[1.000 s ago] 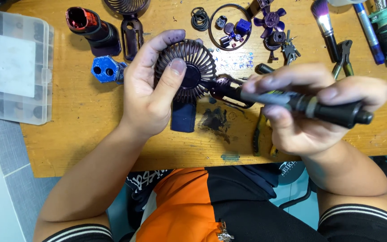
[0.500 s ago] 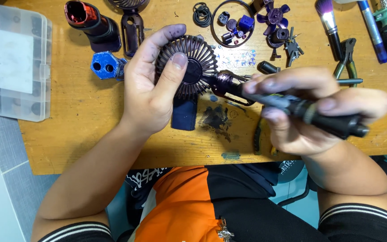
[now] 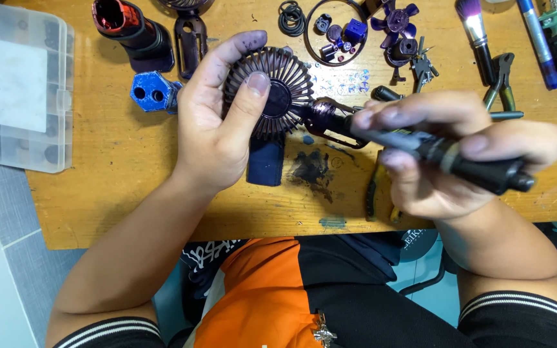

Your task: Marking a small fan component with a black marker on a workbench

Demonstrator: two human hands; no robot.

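Bench (image 3: 130, 187): wooden, yellow-brown, stained dark near its middle; carries everything below.
Parts box (image 3: 17, 87): clear plastic, rectangular, at 9 o'clock on the bench; a plain white label panel on its lid, dark small parts showing through.
Left hand (image 3: 217, 125): clenched round the fan, thumb across the grille, fingers behind.
Right hand (image 3: 443, 158): grasping the tool (image 3: 449, 158), a dark pen-shaped driver, its tip at the fan's 3 o'clock edge.
Fan (image 3: 272, 96): small handheld unit, round brown ribbed grille, dark blue handle hanging toward 6 o'clock; held just above the bench centre. Judged light and stiff; thin ribs likely fragile, so grip by rim or handle.
Blue block (image 3: 153, 91): at 10 o'clock, two holes.
Propeller (image 3: 398, 19): purple, at 1 o'clock.
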